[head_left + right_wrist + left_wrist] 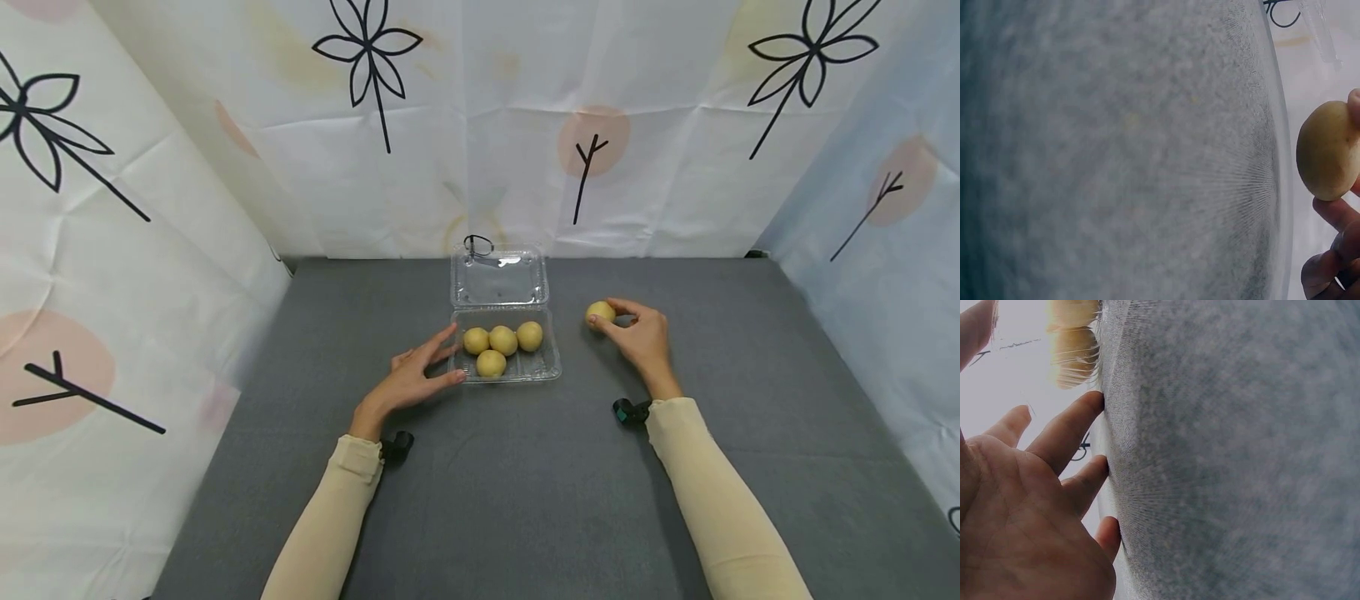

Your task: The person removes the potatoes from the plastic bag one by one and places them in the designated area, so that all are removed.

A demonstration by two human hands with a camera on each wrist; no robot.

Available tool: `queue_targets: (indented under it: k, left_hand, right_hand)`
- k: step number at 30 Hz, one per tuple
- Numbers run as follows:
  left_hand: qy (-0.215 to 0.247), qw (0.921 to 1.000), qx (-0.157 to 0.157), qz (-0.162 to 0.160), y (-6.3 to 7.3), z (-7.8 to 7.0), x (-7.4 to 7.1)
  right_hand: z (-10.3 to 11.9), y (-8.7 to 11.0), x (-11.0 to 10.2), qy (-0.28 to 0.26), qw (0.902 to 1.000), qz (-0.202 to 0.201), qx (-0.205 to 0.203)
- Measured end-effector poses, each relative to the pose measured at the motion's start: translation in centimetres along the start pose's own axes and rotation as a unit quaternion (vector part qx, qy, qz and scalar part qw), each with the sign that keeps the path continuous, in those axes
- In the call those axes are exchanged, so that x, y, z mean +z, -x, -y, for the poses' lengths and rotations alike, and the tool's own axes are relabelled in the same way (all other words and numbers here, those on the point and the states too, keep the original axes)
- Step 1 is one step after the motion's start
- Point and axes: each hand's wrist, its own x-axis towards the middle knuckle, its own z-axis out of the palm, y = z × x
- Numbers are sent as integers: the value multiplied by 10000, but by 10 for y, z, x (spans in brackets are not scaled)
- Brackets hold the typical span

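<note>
Between the thumb and fingers of my right hand (pixel 643 335) is a pale yellow round fruit (pixel 599 313), pinched to the right of the box. In the right wrist view this yellow fruit (pixel 1325 151) looks smooth and slightly brownish, and the fingertips press its sides. A clear plastic clamshell box (pixel 543 367) lies with its lid (pixel 499 287) tipped back. Several similar yellow fruits (pixel 503 340) sit inside, three in a back row and one in front. My left hand (pixel 408 379) is spread at the box's left side, fingertips at its rim, fingers mostly straight.
Grey cloth covers the table (pixel 510 492). White printed fabric (pixel 510 183) hangs along its back, and more hangs at the left and right. A small dark camera is strapped at each wrist, the left camera (pixel 397 447) and the right camera (pixel 627 411).
</note>
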Motion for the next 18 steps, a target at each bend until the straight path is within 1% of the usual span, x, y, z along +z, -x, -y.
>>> queue_targets:
  k: [6,11,16,18]
  left_hand:
    - [29,10000,26,-11,0,0,1]
    - [41,10000,43,-7,0,1,1]
    - [6,10000,25,-4,0,2,1]
    - [-3,10000,17,5,0,2,0]
  right_hand:
    - [-1,0,1,99,9998,82,152]
    - [-2,1,1,180,9989,280,343]
    - [-3,1,1,367,9973,565,286]
    - [-4,1,1,363,9968,656,264]
